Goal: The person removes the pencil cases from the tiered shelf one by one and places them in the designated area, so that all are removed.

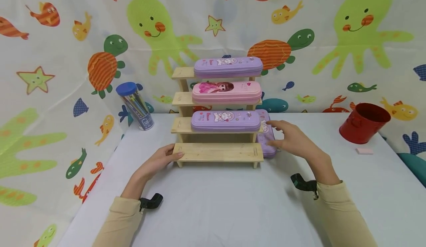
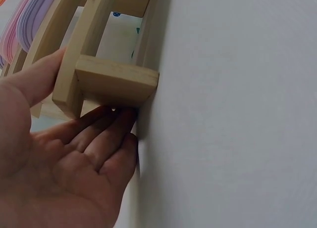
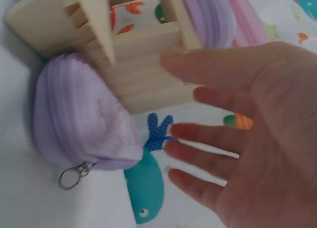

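Observation:
A tiered wooden rack (image 1: 217, 152) stands mid-table. Its upper three steps carry a purple pencil case (image 1: 228, 66) on top, a pink pencil case (image 1: 227, 92) below it and another purple pencil case (image 1: 226, 121) on the third step; the lowest step is bare. My left hand (image 1: 159, 161) grips the left end of that lowest step, thumb on top and fingers beneath, as the left wrist view shows. Beside the rack's right side rests one more purple pencil case (image 3: 89, 114), its zipper ring towards the camera. My right hand (image 1: 293, 139) hovers near this case, fingers spread, holding nothing.
At the back left stands a clear tube of pencils (image 1: 136, 106) with a blue lid. A red bucket (image 1: 362, 123) is at the right, with a small pale pink block (image 1: 364, 151) before it. A sea-animal curtain (image 1: 213, 25) hangs behind the white table (image 1: 213, 202).

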Action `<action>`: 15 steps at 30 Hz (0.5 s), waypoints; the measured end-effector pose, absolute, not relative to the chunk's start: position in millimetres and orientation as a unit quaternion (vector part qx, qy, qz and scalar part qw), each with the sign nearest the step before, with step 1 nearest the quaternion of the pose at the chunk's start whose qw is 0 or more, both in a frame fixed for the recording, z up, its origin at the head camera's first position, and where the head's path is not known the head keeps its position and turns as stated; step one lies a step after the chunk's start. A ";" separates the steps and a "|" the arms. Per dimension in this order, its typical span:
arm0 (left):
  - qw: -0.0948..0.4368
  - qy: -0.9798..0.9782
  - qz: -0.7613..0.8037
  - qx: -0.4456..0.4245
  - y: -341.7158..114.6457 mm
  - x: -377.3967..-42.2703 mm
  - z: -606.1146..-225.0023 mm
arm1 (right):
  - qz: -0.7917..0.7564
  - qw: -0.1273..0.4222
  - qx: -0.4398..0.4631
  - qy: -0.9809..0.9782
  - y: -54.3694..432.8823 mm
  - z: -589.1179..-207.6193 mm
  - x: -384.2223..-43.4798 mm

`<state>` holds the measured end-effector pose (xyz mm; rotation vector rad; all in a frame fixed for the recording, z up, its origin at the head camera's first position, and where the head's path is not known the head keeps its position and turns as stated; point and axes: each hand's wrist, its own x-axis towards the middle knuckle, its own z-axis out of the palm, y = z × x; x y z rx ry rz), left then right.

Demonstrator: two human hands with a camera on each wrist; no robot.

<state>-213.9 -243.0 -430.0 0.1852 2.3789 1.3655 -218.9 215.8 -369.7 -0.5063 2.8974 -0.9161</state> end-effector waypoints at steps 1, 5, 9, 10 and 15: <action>0.194 0.849 0.487 0.066 -243.2 -213.8 -430.0 | -0.304 0.023 -0.168 0.937 215.0 -367.8 -219.3; 0.190 0.850 0.488 0.065 -243.9 -213.7 -429.0 | -0.340 -0.017 -0.188 0.921 209.7 -361.3 -221.2; 0.193 0.846 0.493 0.061 -243.7 -213.5 -429.1 | -0.367 -0.041 -0.200 0.907 199.0 -358.4 -223.1; 0.194 0.846 0.494 0.062 -243.5 -213.8 -429.5 | -0.372 -0.046 -0.203 0.905 195.7 -358.6 -223.7; 0.198 0.845 0.494 0.060 -242.3 -214.7 -431.3 | -0.390 -0.079 -0.216 0.892 178.2 -362.8 -225.7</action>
